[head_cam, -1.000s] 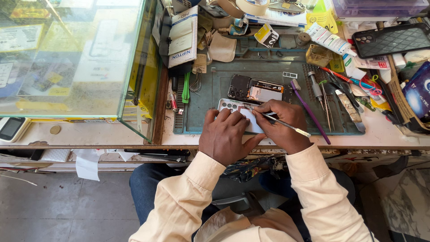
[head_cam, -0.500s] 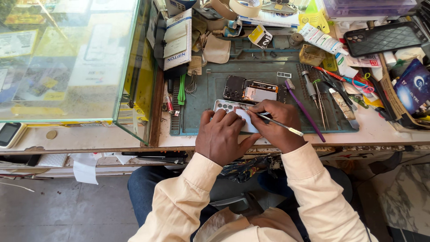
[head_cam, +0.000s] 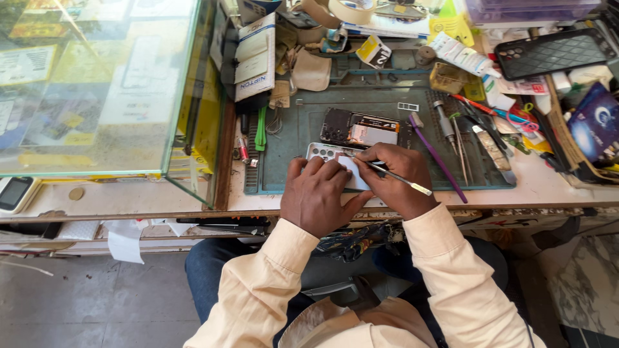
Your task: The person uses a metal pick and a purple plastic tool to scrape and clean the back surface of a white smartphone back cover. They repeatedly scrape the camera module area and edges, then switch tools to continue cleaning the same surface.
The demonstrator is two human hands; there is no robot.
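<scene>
A white phone back cover (head_cam: 325,153) lies on a grey-green work mat (head_cam: 290,138) at the front of the bench. My left hand (head_cam: 318,193) presses down on it, fingers spread over its left part. My right hand (head_cam: 394,175) grips a thin metal tool (head_cam: 394,176) with a pale handle end, its tip resting on the cover between my two hands. Just behind the cover lies an opened phone body (head_cam: 361,129) with its dark board and inner parts showing.
A glass display case (head_cam: 97,84) stands at the left. A purple stick (head_cam: 437,158), screwdrivers and tweezers (head_cam: 461,138) lie right of the mat. A black phone case (head_cam: 554,53), boxes, tape rolls and clutter fill the back and right. A small device (head_cam: 14,192) sits far left.
Both hands stay on the white cover with only slight shifts. The head camera has moved a little, so the bench sits marginally differently in view.
</scene>
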